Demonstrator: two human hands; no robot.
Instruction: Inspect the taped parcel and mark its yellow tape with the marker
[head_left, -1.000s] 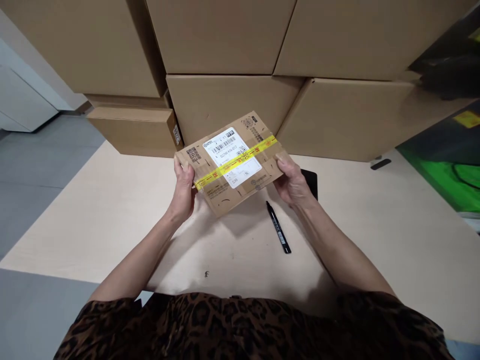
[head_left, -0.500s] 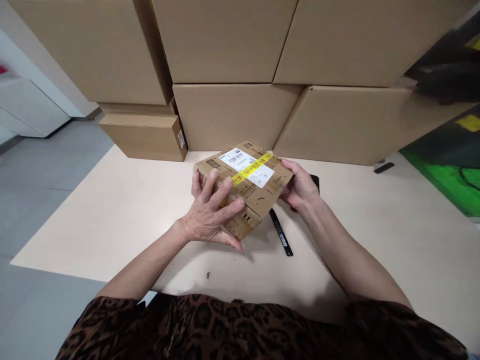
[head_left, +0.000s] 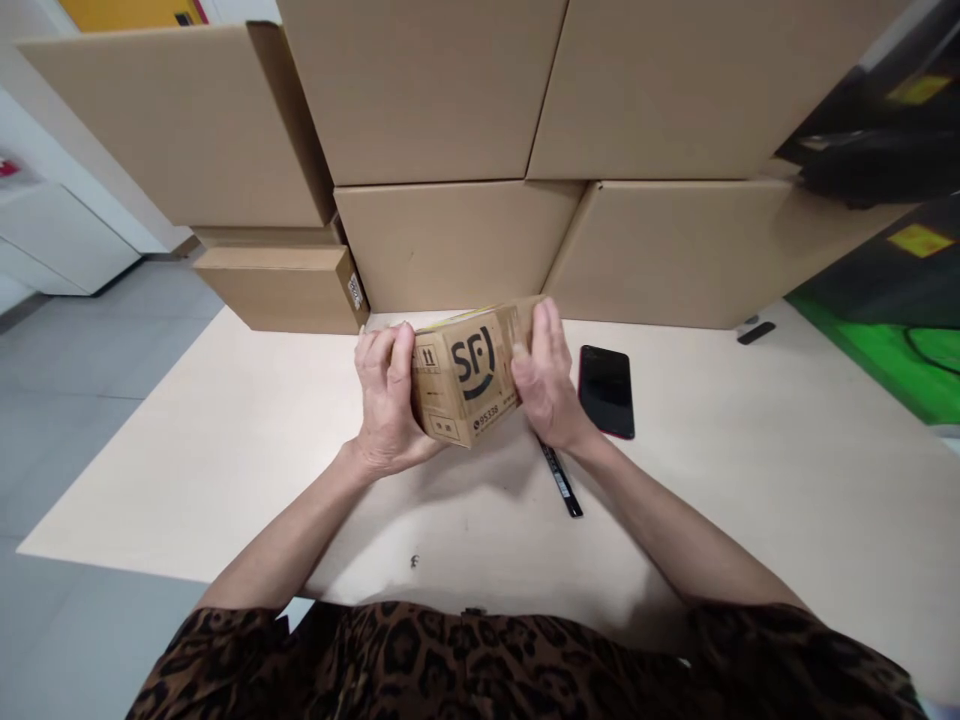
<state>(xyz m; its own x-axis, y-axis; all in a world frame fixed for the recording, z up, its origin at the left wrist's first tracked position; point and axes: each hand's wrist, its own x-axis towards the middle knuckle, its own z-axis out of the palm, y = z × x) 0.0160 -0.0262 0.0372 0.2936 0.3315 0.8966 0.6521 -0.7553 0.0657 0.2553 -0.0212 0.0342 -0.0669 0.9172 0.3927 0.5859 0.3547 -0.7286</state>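
Observation:
I hold a small cardboard parcel (head_left: 466,375) a little above the pale table (head_left: 225,440), its printed side with a black logo turned toward me. My left hand (head_left: 388,405) grips its left end, fingers wrapped over the edge. My right hand (head_left: 546,380) presses flat against its right end with the fingers together. A black marker pen (head_left: 562,482) lies on the table just below my right wrist. A black phone (head_left: 606,390) lies face up to the right of my right hand.
Large closed cardboard boxes (head_left: 450,240) are stacked along the back of the table, with a flatter box (head_left: 277,288) at the left. A small dark object (head_left: 756,332) lies at the far right. Grey floor (head_left: 67,350) is to the left.
The parcel has been turned: its labelled face with yellow tape no longer faces me, and the logo side does. Both hands shifted to its ends. The phone is uncovered.

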